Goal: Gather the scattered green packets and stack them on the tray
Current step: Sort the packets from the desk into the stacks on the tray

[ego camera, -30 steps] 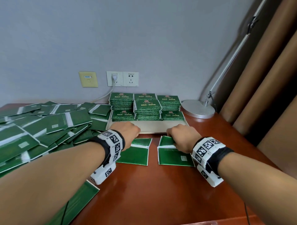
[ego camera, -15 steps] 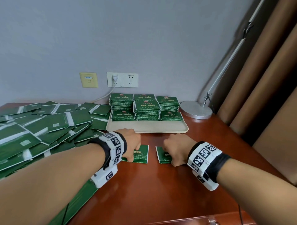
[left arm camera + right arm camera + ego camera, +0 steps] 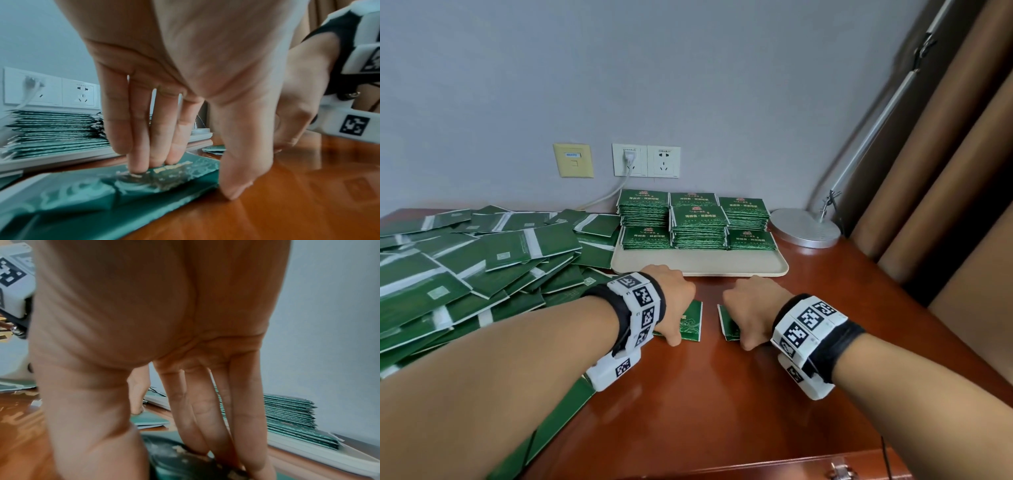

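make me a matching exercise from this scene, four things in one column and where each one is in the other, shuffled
Things:
1. left hand
2. lamp base
3. loose packet pile
4. stacked packets

Places:
A. on the beige tray
B. spread over the table left of the tray
C. pressing a green packet flat on the table, in front of the tray
D. at the back right of the table, right of the tray

Pairs: 1-C, 2-D, 3-B, 4-A
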`<action>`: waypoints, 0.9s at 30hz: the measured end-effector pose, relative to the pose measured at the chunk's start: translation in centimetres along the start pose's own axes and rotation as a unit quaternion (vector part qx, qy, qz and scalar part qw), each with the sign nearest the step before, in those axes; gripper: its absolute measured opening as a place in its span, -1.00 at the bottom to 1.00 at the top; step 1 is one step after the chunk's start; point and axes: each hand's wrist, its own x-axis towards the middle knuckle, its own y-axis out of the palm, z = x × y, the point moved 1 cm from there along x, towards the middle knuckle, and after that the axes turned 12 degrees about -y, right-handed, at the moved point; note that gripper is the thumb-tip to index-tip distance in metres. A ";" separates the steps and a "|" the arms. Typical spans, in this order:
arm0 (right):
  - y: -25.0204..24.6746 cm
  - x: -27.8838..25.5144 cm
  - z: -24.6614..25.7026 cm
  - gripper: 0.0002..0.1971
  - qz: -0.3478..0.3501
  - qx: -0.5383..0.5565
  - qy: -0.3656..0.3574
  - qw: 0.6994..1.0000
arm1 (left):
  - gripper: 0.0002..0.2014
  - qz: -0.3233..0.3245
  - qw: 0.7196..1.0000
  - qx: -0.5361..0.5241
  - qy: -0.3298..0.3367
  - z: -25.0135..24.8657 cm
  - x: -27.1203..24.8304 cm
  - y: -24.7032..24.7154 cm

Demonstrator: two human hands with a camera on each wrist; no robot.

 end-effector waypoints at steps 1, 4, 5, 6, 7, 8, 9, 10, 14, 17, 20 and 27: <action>-0.1 0.0 0.0 -0.62 0.001 0.005 0.001 1.000 | -0.53 -0.001 1.000 -0.002 -0.001 0.0 0.0 0.0; -0.3 0.2 0.2 -0.66 0.011 0.019 0.003 1.000 | -0.57 -0.006 1.000 0.007 0.001 -0.3 0.0 -0.2; -0.4 0.3 0.2 -0.67 0.014 0.022 0.004 1.000 | -0.59 -0.010 1.000 0.020 0.004 -0.4 0.0 -0.3; -0.4 0.5 0.2 -0.66 0.017 0.024 0.004 1.000 | -0.62 -0.013 0.999 0.035 0.008 -0.7 0.0 -0.3; -0.4 0.5 0.2 -0.63 0.020 0.024 0.003 0.999 | -0.66 -0.014 0.999 0.051 0.014 -0.9 0.0 -0.4; -0.5 0.6 0.2 -0.61 0.023 0.025 0.004 0.999 | -0.69 -0.014 0.998 0.065 0.021 -1.1 -0.1 -0.5; -0.5 0.6 0.2 -0.61 0.022 0.025 0.005 0.999 | -0.73 -0.013 0.997 0.078 0.027 -1.3 -0.1 -0.5; -0.5 0.6 0.2 -0.61 0.021 0.024 0.007 0.999 | -0.76 -0.013 0.996 0.086 0.031 -1.3 -0.2 -0.5; -0.3 0.4 0.3 -0.62 0.014 0.017 0.018 1.000 | -0.83 -0.030 0.994 0.095 0.035 -1.6 -0.2 -0.1; -0.1 0.2 0.6 -0.62 0.017 0.001 0.018 1.000 | -0.82 -0.052 0.994 0.089 0.024 -1.8 -0.4 0.5; 0.3 0.1 0.9 -0.65 0.011 -0.018 0.015 1.000 | -0.84 -0.061 0.995 0.072 0.016 -1.8 -0.5 1.0; 0.3 -0.5 1.1 -0.73 -0.019 -0.005 0.032 0.999 | -0.71 -0.048 0.995 0.084 0.030 -1.5 -0.4 0.8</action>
